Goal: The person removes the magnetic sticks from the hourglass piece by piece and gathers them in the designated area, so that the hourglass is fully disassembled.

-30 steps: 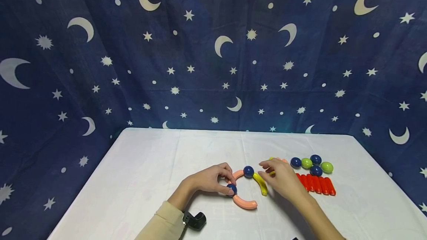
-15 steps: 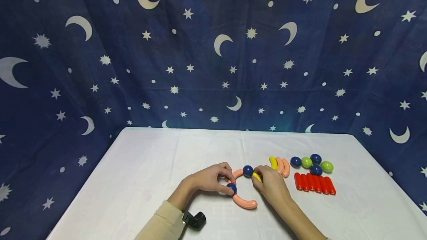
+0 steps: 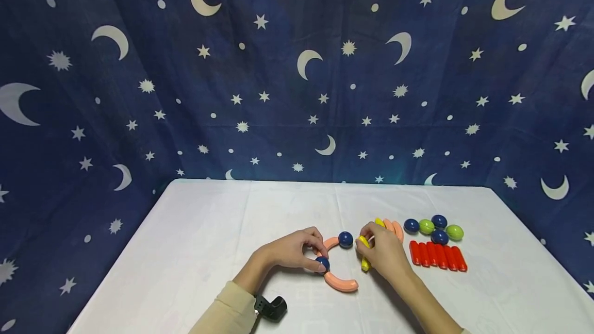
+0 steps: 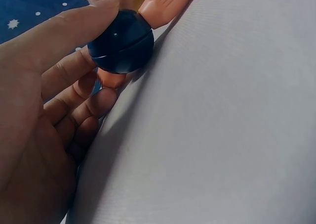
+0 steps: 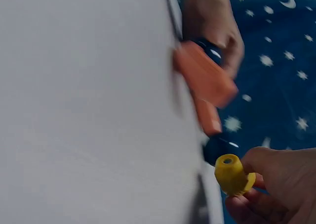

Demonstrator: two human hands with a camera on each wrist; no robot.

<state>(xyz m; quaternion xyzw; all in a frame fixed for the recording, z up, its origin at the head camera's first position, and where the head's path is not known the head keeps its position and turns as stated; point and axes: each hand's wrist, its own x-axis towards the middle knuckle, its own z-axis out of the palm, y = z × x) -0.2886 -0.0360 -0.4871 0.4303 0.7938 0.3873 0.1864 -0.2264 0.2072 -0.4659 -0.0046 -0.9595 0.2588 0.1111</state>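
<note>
My left hand [image 3: 297,248] pinches a dark blue ball [image 3: 322,263] between thumb and fingers. Two salmon-coloured curved sticks meet that ball: the near stick [image 3: 342,282] bends to the right, and the far stick [image 3: 331,242] leads up to a second blue ball [image 3: 345,239]. To the right of this second ball, my right hand [image 3: 384,251] grips a yellow curved stick [image 3: 365,264], with a small gap between stick and ball in the head view. The yellow stick [image 5: 230,174] shows a small round end in the right wrist view. Some left fingers hide part of the far salmon stick.
Behind my right hand lie another yellow stick [image 3: 379,222] and salmon sticks [image 3: 396,231]. Farther right are blue balls [image 3: 411,226] and green balls [image 3: 455,232], with a row of red rods [image 3: 438,255] in front. All rest on a white-covered table [image 3: 209,220].
My right hand came down onto the yellow stick beside the far blue ball, then drew it away to the right, leaving a gap. My left hand stays on its ball.
</note>
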